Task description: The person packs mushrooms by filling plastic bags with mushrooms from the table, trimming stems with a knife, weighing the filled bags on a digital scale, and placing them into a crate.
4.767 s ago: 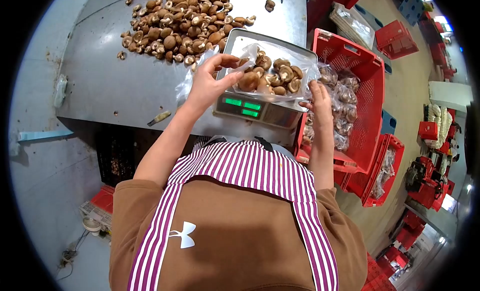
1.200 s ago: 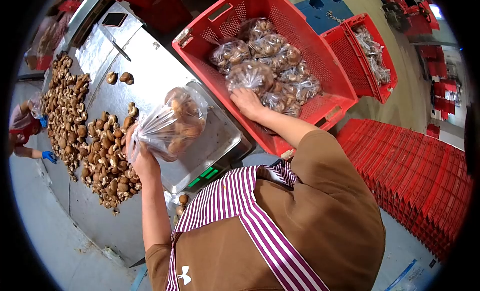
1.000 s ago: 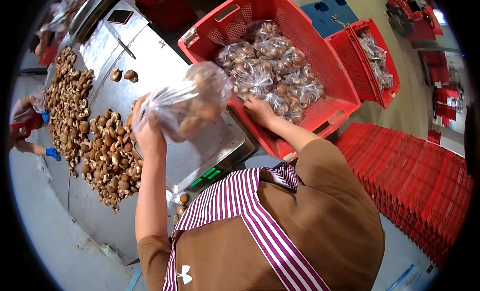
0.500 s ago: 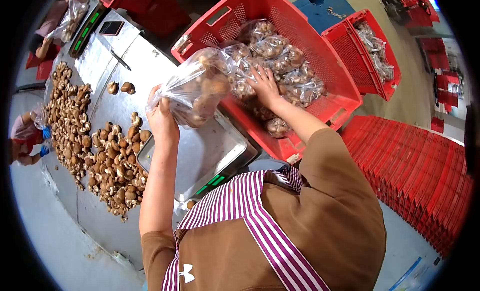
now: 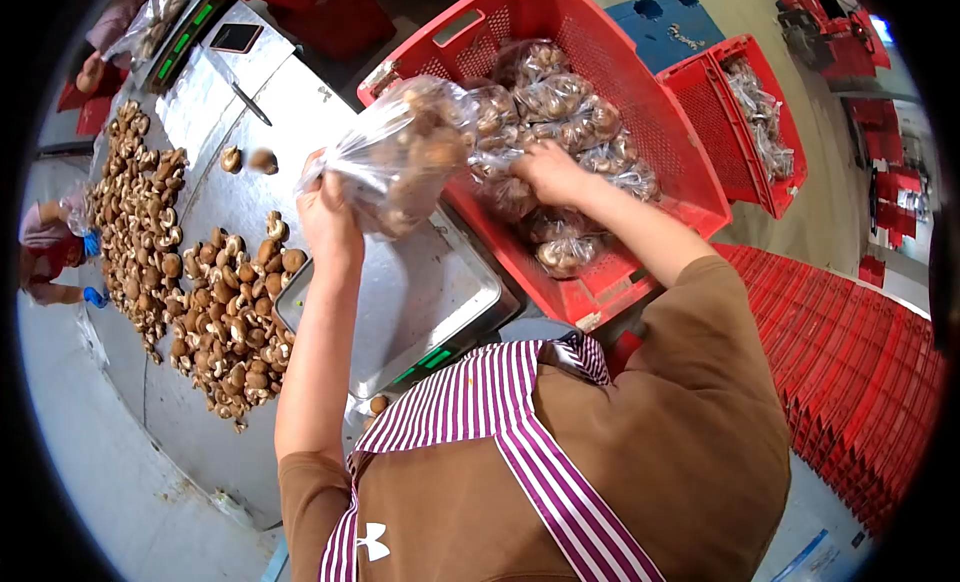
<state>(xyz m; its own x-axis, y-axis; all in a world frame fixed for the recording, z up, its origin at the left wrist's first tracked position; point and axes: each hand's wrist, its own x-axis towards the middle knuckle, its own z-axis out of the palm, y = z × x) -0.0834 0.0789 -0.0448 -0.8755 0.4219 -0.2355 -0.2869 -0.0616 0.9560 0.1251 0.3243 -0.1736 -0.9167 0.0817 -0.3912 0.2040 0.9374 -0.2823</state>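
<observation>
My left hand [image 5: 330, 214] is closed round the gathered neck of a clear bag of mushrooms [image 5: 408, 152], held up above the metal pan of the scale [image 5: 400, 317]. My right hand [image 5: 552, 174] reaches into the big red crate [image 5: 665, 132], its fingers closed on a bag of mushrooms [image 5: 500, 190] at the crate's near left side. Several other bagged mushrooms [image 5: 550, 97] lie in the crate around and behind that hand. The scale's green display [image 5: 435, 358] is partly visible beside my apron.
Loose mushrooms [image 5: 225, 317] are heaped on the metal table [image 5: 300, 142], with a pen [image 5: 250, 104] and a phone [image 5: 236, 37] farther back. A co-worker's blue-gloved hand [image 5: 94, 297] is at the left. Stacked red crates [image 5: 850, 352] stand at the right.
Since the earliest frame, the view has turned toward the crate and the bag has left the scale. Over the last half second, my right hand's spread fingers have closed on a bag in the crate.
</observation>
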